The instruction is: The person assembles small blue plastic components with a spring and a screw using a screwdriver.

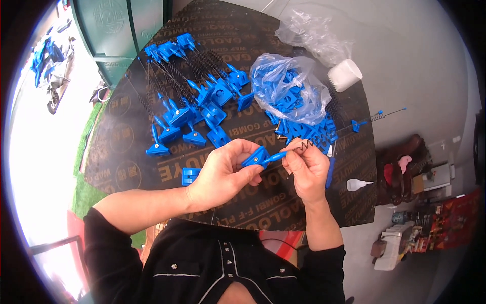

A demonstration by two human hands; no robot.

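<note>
Hands mid-frame over dark printed board [152, 167]. Left hand [223, 172] curled closed round blue plastic bracket [256, 157], thumb on top, fingers underneath; bracket's pointed nose sticks out toward right. Right hand [306, 169] pinched shut on dark coil spring [298, 147], thumb and forefinger gripping near its lower end, rest of fingers folded in. Spring sits at tip of bracket nose, touching or just about; can't tell if seated. Both held above board, near its front edge, just ahead of black-shirted torso.

Surroundings:
- Row of finished blue brackets with long spring rods [187, 96] fanned across board's left and centre, rods pointing up-left.
- Single loose blue part [191, 175] flat on board just left of left hand.
- Clear plastic bag of blue parts [288, 86] behind right hand, more loose blue parts [309, 133] spilling from under it.
- Second, empty-looking clear bag [314, 35] further back.
- White plastic cup [345, 75] lying tilted right of bag.
- One lone rod with blue fitting [374, 117] lying toward board's right edge.
- Small white dropper bottle [356, 184] lying on its side right of right hand, well apart from it.
- Green cabinet [121, 30] beyond board, top left.
</note>
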